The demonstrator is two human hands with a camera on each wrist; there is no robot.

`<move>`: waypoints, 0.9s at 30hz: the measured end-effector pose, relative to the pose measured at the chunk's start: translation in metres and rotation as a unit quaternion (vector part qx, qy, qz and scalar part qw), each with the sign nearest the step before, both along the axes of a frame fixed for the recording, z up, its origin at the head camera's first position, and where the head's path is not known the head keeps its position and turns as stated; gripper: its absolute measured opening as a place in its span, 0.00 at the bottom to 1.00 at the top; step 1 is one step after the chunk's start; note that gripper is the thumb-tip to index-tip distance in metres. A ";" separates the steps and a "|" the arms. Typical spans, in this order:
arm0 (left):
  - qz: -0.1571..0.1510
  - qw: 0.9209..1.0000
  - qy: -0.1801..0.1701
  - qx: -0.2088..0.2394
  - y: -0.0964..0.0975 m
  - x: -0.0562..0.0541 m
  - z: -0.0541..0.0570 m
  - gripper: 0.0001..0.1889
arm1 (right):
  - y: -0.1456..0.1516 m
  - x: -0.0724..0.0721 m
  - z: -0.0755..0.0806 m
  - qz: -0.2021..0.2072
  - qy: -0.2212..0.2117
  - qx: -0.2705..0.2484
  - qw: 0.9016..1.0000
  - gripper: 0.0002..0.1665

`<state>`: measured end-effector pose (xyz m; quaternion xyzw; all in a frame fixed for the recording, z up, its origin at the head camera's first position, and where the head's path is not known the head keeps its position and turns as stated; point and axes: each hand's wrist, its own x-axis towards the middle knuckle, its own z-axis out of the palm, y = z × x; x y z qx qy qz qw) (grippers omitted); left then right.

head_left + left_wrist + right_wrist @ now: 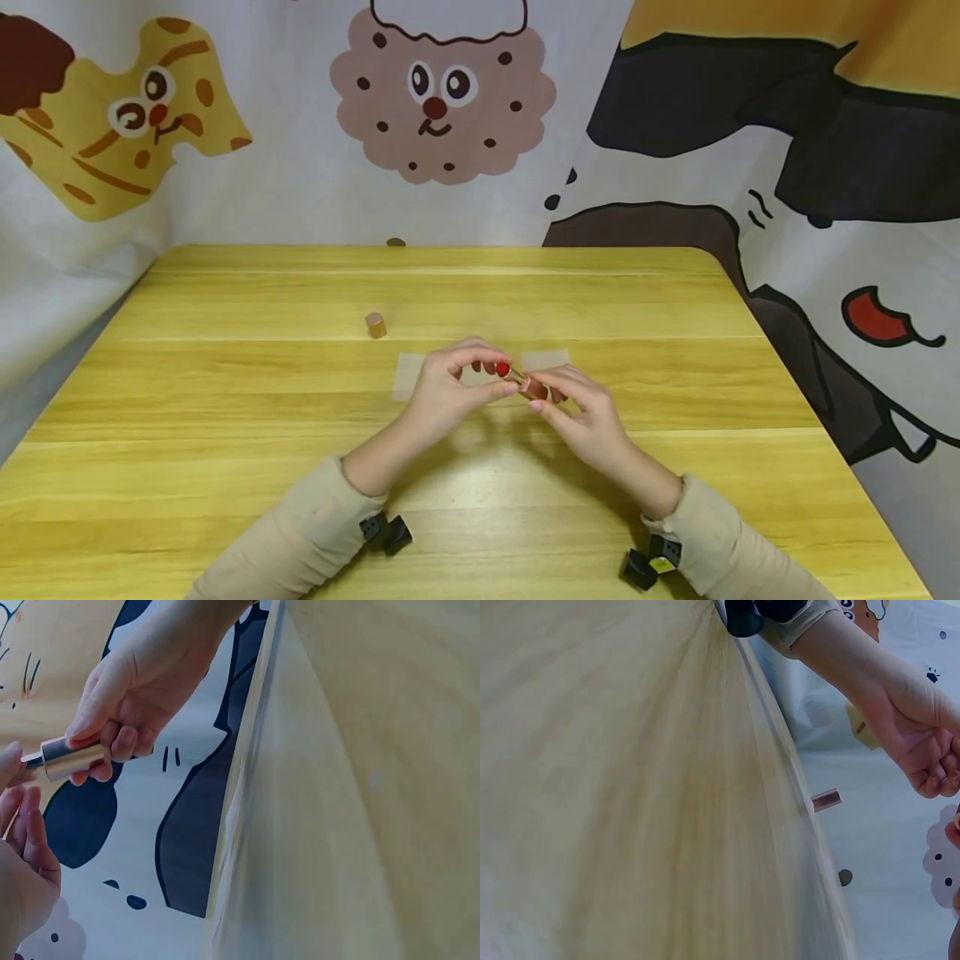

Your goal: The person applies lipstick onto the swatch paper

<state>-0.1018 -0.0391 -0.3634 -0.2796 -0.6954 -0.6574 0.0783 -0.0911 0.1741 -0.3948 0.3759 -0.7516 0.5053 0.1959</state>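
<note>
A lipstick (534, 388) with a red tip and a rose-gold tube is held over the middle of the table, tilted with its tip toward the upper left. My right hand (588, 417) grips the tube between thumb and fingers, which the left wrist view also shows. The left hand (438, 387) pinches the tip end, index finger by the red bullet and thumb on the narrow metal collar. Farther back to the left stands a small rose-gold lipstick cap (376, 325).
Pale, flat paper (407, 377) lies on the wooden table (480, 292) behind the hands, partly covered by them. A cartoon-printed cloth (285, 167) hangs behind the table. Both wrists carry small black cameras (386, 533).
</note>
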 end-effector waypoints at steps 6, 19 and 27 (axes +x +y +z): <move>0.007 1.000 -0.023 -0.020 -0.006 -0.003 0.001 0.18 | 0.000 0.000 0.001 0.001 -0.003 -0.005 1.000 0.19; 0.032 0.999 -0.009 -0.035 -0.033 0.005 0.026 0.17 | 0.002 0.000 -0.001 -0.008 -0.014 -0.019 1.000 0.17; 0.041 0.996 -0.034 -0.078 -0.057 0.000 0.021 0.19 | 0.001 -0.003 -0.002 -0.010 -0.012 -0.024 1.000 0.17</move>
